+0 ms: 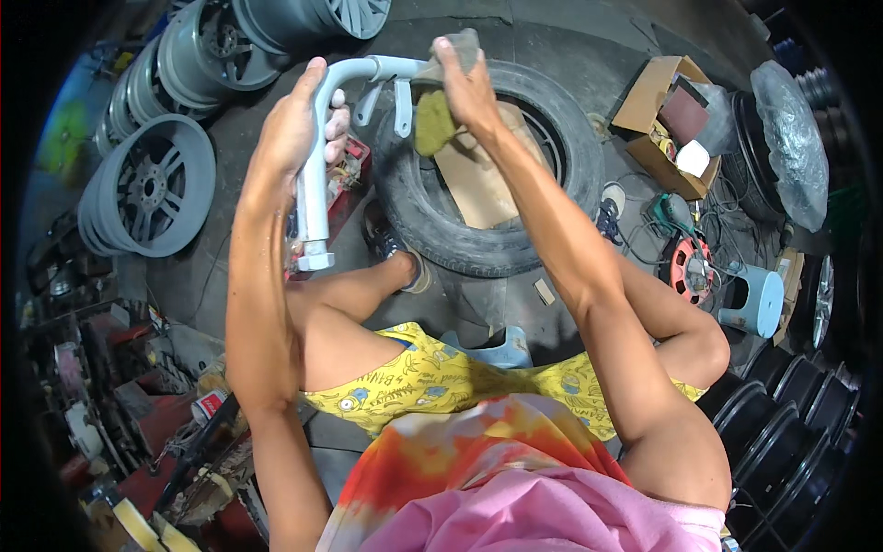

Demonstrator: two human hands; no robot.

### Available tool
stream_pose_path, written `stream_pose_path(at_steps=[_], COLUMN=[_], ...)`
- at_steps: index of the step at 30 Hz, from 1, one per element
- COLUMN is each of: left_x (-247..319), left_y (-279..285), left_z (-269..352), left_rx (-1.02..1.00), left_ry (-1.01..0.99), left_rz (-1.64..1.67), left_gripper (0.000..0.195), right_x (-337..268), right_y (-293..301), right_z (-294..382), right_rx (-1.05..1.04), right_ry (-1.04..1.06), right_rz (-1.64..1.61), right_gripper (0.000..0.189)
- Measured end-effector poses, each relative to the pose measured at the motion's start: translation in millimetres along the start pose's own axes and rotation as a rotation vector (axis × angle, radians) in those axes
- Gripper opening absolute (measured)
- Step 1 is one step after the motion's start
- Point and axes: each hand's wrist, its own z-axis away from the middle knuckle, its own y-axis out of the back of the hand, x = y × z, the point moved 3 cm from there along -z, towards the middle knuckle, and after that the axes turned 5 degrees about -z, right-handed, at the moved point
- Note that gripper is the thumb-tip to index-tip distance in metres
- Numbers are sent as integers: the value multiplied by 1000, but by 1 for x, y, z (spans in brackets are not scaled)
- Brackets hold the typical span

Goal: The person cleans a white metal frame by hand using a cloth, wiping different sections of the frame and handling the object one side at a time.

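Observation:
My left hand (293,134) is wrapped around a bent grey metal tube (316,179), which has a hex-shaped end (316,261) at the bottom. Two flat tabs with holes (403,109) hang from its upper, horizontal length. At the tube's far right end, my right hand (469,90) grips a greyish abrasive sheet (463,47) against the metal. Just under those fingers shows an olive-green pad (434,124); whether it belongs to the same piece is hidden. Beneath both lies a tyre (572,186) with a cardboard piece (476,186) across its opening.
Grey alloy wheels (155,186) are stacked at the left. A cardboard box (641,96) of supplies, an orange cable reel (690,272) and a light-blue stool (762,300) stand to the right. Loose cables (731,214) cross the floor. A red tray (348,183) sits behind the tube.

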Motion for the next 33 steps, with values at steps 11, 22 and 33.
stream_pose_path(at_steps=[11, 22, 33], left_x=[-4, 6, 19], left_y=[52, 8, -28], left_z=[-20, 2, 29], left_rx=[-246, 83, -189], left_ry=[98, 39, -162], left_rz=[268, -100, -634], left_gripper=[61, 45, 30], right_x=[-129, -19, -52], right_y=[-58, 67, 20], right_z=[145, 72, 43], right_rx=[-244, -131, -269], right_ry=[852, 77, 1084], right_rz=[-69, -212, 200], right_gripper=[56, 41, 59])
